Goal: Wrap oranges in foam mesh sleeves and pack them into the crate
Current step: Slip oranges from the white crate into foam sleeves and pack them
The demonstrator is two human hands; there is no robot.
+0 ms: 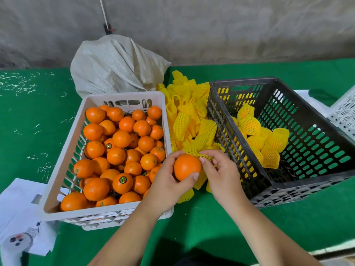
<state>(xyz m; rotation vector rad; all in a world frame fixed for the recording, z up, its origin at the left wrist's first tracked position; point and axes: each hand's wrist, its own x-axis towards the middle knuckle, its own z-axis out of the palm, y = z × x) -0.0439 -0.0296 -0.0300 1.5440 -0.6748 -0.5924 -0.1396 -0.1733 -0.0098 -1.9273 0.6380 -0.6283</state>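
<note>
The job was barely begun. The black crate [315, 175] held only a handful of wrapped oranges [265, 143], while the white crate [107, 212] on the green bench [201, 223] was heaped with bare ones. Between the crates, the left hand [169, 181] gripped an orange [187, 167], and the right hand [221, 169] pinched a yellow sleeve [196, 150] at its top, not yet pulled over. A pile of sleeves [190, 112] waited behind.

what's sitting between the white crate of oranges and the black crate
A loose pile of yellow foam mesh sleeves fills the gap between the white crate and the black crate, lying on the green table cover, as the head view shows.
</note>
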